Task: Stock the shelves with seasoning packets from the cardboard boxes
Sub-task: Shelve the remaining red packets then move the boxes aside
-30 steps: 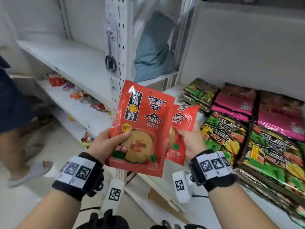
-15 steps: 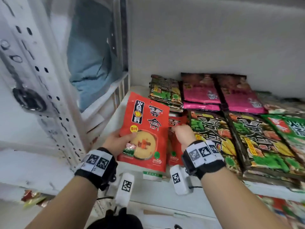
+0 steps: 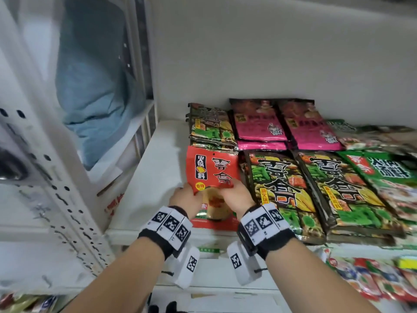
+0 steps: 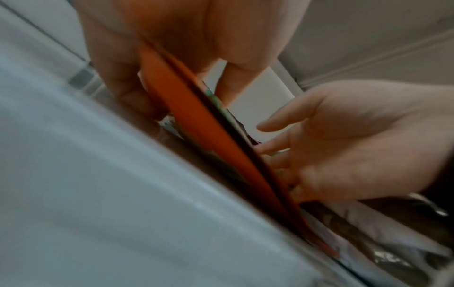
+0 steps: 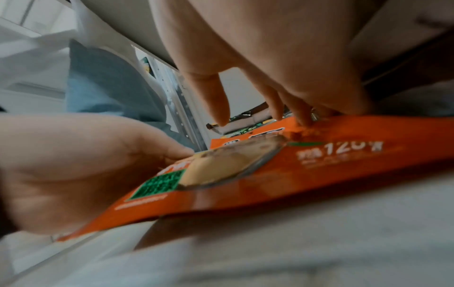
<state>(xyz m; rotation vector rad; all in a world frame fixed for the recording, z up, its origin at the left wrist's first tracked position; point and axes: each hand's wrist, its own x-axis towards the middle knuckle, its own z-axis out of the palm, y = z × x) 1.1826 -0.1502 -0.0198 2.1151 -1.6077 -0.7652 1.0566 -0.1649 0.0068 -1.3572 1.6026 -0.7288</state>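
Note:
A red seasoning packet (image 3: 212, 175) lies flat at the left front of the white shelf (image 3: 149, 177), beside the dark green stacks. My left hand (image 3: 191, 193) pinches its near left edge, thumb on top. My right hand (image 3: 228, 188) rests on its top with fingers nearly straight. In the left wrist view the left hand (image 4: 183, 101) grips the red packet (image 4: 196, 126), where two red layers seem to lie together, and the right hand (image 4: 343, 139) touches it with fingers extended. In the right wrist view the right hand (image 5: 260, 120) presses the packet (image 5: 319, 174), with the left hand (image 5: 86, 165) on its corner.
Dark green packet stacks (image 3: 282, 188) fill the shelf to the right, with pink packets (image 3: 259, 123) and another green stack (image 3: 209, 129) behind. A perforated white upright (image 3: 56, 188) and a blue-grey cloth bundle (image 3: 97, 86) stand left. A lower shelf (image 3: 372, 279) holds more packets.
Both hands carried the two red packets from mid-air onto the shelf's left front. The second packet, earlier in the right hand, is now hidden under the first; the right hand rests on top.

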